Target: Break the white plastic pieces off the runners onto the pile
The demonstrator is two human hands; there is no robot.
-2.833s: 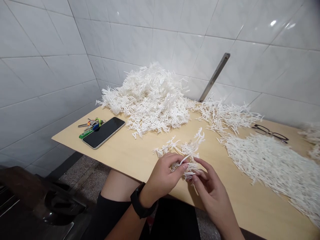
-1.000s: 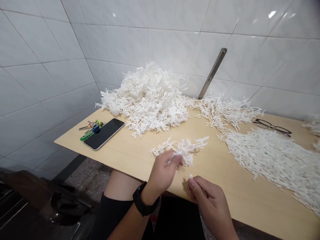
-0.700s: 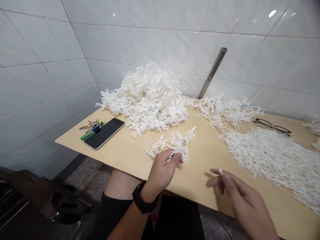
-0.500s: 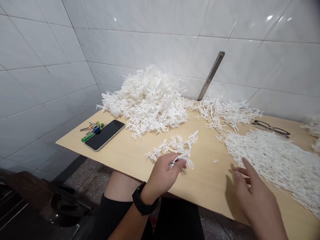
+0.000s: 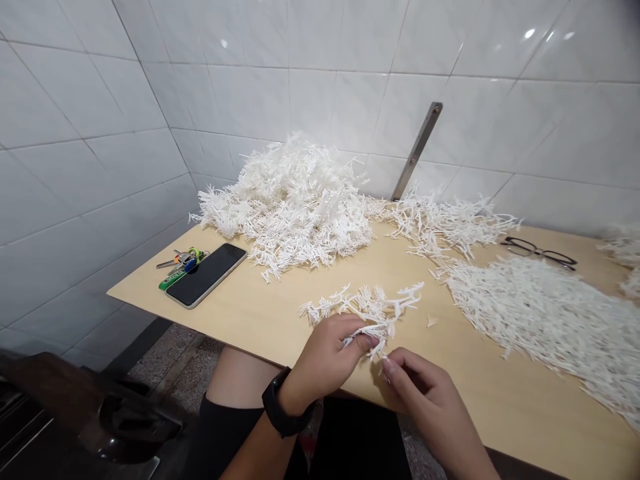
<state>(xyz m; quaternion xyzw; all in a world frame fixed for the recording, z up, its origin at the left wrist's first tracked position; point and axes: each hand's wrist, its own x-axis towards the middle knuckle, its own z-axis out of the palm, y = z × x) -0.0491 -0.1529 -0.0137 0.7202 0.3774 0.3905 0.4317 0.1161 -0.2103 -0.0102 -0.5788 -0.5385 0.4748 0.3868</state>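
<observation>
A white tiled wall [image 5: 280, 80] stands behind a wooden desk [image 5: 250, 327], and on this desk lie very many white plastic sprigs, thin branched stems with short side teeth. They form one big heap [image 5: 290, 207] near the wall, one wide flat layer [image 5: 540, 327] at the right, one loose band [image 5: 445, 227] between these two, and two small patches [image 5: 623, 243] at the far right edge. Nearest to the person lies one small tangle of sprigs [image 5: 365, 310], partly in the hands. The left hand [image 5: 320, 360] pinches its near end, with the fingers [image 5: 357, 331] curled closed on it. The right hand [image 5: 425, 393] is just beside that end, with its fingers [image 5: 395, 363] bent and almost closed, but it cannot be told if they hold any piece. The sprigs seem very light and rather stiff, but thin, so the teeth may snap easily; a main stem is probably the best place to take hold. The desk also carries one phone [image 5: 206, 275], one bunch of keys [image 5: 183, 261] and one pair of glasses [image 5: 539, 252]. One loose fragment [image 5: 431, 321] lies on the bare wood right of the tangle.
</observation>
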